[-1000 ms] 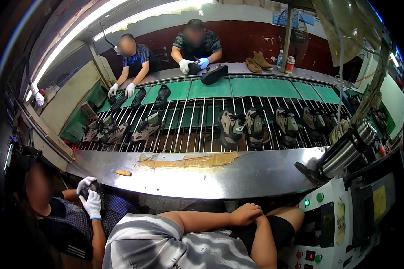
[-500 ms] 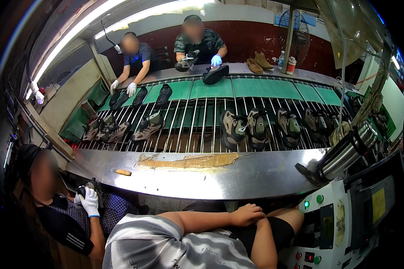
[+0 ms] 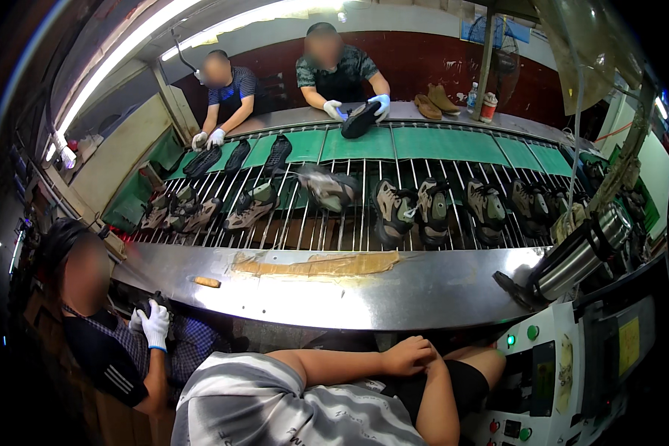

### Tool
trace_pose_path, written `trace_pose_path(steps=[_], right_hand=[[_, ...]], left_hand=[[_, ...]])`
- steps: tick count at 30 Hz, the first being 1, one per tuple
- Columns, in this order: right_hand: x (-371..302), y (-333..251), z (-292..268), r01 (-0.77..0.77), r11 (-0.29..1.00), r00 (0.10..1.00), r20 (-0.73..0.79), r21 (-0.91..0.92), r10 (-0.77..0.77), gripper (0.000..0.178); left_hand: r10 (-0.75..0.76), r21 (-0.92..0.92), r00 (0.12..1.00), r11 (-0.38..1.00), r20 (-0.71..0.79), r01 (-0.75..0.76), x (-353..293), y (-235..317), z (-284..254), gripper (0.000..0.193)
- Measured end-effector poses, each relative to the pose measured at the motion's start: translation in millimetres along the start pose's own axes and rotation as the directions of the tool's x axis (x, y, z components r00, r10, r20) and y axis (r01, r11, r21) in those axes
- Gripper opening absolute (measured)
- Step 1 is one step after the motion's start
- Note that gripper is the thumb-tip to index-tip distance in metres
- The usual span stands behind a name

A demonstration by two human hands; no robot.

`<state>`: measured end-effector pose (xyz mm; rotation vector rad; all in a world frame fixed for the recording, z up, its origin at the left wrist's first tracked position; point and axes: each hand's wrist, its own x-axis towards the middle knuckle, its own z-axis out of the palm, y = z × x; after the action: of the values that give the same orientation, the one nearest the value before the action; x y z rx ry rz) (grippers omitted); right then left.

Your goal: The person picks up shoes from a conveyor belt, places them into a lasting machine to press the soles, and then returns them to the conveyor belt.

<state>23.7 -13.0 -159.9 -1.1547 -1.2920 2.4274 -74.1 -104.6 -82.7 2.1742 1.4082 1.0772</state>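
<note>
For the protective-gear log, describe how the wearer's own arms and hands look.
The left hand and left forearm are bare, with no glove or wristband showing. The right forearm is bare too; the right hand is largely hidden. The short left sleeve is grey and white in wavy patches.

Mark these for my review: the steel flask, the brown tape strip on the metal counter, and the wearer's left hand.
Steel flask (image 3: 574, 269): head view, on its silver body.
Brown tape strip (image 3: 320, 265): head view, near its middle.
Left hand (image 3: 406, 355): head view, on its back.
</note>
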Motion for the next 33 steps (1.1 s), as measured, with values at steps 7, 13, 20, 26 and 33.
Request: trace_pose_path(steps=[7,13,20,26,33], right_hand=[[-9.4,-4.2,2.1,-0.019,1.000,0.999,-0.027,0.003,0.019,0.023],[-11.5,-18.7,13.9,-0.069,0.997,0.993,-0.095,-0.041,0.065,0.019],[9.0,-12.7,9.6,-0.118,0.993,0.983,-0.142,0.005,0.118,0.015],[16.7,-13.6,4.3,-0.164,0.986,0.963,-0.222,-0.025,0.155,0.013],[19.6,-9.8,4.5,-0.198,0.979,0.950,-0.256,-0.043,0.181,0.013]], left_hand=[[-0.329,-0.172,0.930,0.938,-0.166,0.301,-8.6,-54.4,-49.3,0.018],[-0.822,-0.731,0.387,0.557,-0.418,0.394,-28.2,-189.6,-153.1,0.018],[-0.936,-0.908,-0.001,0.341,-0.352,0.243,-26.4,-263.8,-235.9,0.030],[-0.854,-0.732,-0.177,0.291,-0.489,0.616,-10.3,-312.9,-257.9,0.050],[-0.659,-0.594,-0.327,0.227,-0.677,0.772,-36.1,-336.0,-278.9,0.054]])
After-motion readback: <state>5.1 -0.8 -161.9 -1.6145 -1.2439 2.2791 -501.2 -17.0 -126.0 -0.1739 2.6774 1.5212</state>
